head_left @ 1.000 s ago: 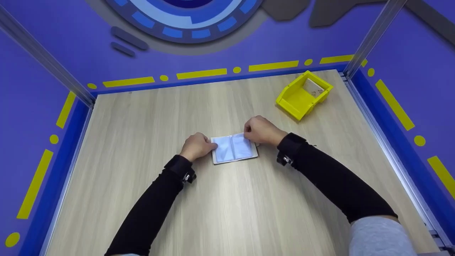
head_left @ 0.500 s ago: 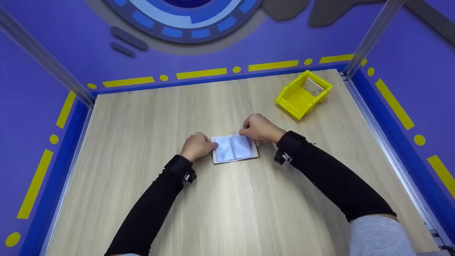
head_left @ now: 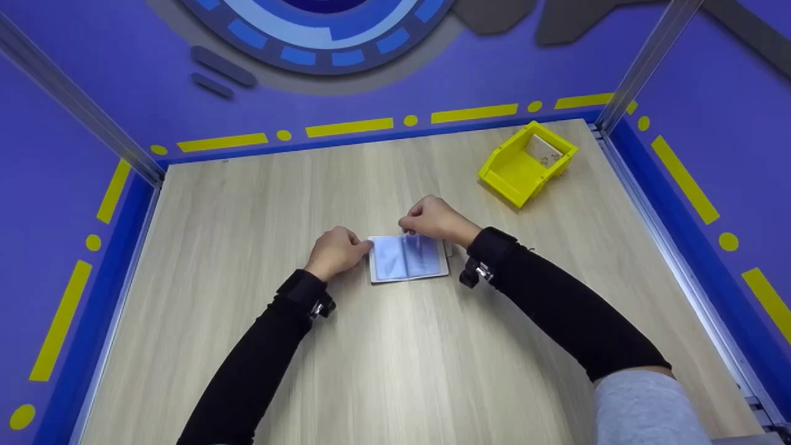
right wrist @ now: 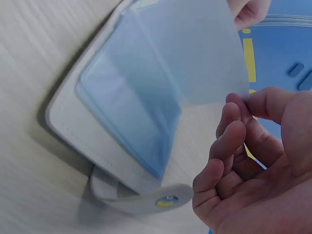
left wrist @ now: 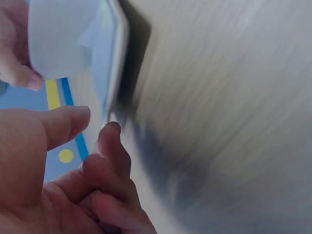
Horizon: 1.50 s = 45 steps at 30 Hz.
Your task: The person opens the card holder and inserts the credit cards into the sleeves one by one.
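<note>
A small card holder (head_left: 389,259) with clear plastic sleeve pages lies spread on the table between both hands. My right hand (head_left: 435,219) pinches the corner of one clear page (right wrist: 209,63) between thumb and forefinger, and that page stands raised off the others. At the holder's left edge is my left hand (head_left: 337,251); its thumb and bent fingers are apart in the left wrist view, with a fingertip close to the cover's edge. From the pale cover (right wrist: 92,131) a strap (right wrist: 136,202) with a metal snap sticks out on the right side.
A yellow bin (head_left: 519,176) stands at the back right of the wooden table (head_left: 278,198), with a pale flat piece (head_left: 544,152) at its rear inside. Blue panels (head_left: 346,105) with yellow marks wall in the back and sides.
My right hand has moved leftward, taking the clear page across with it. My left thumb has come off the page, and that hand has shifted slightly left. The bin is unmoved.
</note>
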Motion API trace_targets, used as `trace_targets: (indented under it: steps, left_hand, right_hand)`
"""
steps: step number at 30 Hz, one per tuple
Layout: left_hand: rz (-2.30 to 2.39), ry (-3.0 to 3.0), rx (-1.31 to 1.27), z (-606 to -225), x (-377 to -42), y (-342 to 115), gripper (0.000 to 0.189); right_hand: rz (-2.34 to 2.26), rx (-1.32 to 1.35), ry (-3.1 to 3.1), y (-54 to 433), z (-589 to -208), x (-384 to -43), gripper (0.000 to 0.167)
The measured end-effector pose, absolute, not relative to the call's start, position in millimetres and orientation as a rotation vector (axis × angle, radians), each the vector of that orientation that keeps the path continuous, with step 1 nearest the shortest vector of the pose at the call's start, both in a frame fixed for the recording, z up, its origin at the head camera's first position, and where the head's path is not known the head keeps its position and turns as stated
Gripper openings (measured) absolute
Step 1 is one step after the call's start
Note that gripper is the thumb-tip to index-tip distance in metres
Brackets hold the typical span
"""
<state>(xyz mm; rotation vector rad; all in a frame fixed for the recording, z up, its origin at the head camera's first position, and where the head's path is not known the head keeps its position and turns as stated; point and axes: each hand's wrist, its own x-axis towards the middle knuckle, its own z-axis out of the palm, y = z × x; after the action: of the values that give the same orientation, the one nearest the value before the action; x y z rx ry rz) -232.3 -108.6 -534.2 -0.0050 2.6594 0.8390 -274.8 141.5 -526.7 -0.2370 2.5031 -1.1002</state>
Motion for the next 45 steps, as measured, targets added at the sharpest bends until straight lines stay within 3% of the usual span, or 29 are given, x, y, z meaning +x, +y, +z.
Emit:
trace_targets:
  steps: [13, 25, 33, 45]
  left_hand:
    - [0.854, 2.664, 0.149, -505.8, -226.7, -98.2, 0.045]
    - [0.863, 2.676, 0.172, -508.6, -225.1, -93.2, 0.046]
    - [0.782, 2.711, 0.184, -522.4, -220.8, -92.8, 0.044]
    - [0.661, 2.679, 0.047, -542.4, -222.7, -98.6, 0.051]
  right_hand:
    - [-1.122, -0.28, 2.507, 128.0, -530.2, -276.6, 0.034]
    - [-1.112, -0.285, 2.492, 133.1, -531.7, -275.5, 0.044]
    - [-1.073, -0.254, 2.516, 145.8, -534.6, -274.0, 0.034]
    - [-0.954, -0.291, 2.581, 163.9, -545.2, -271.4, 0.036]
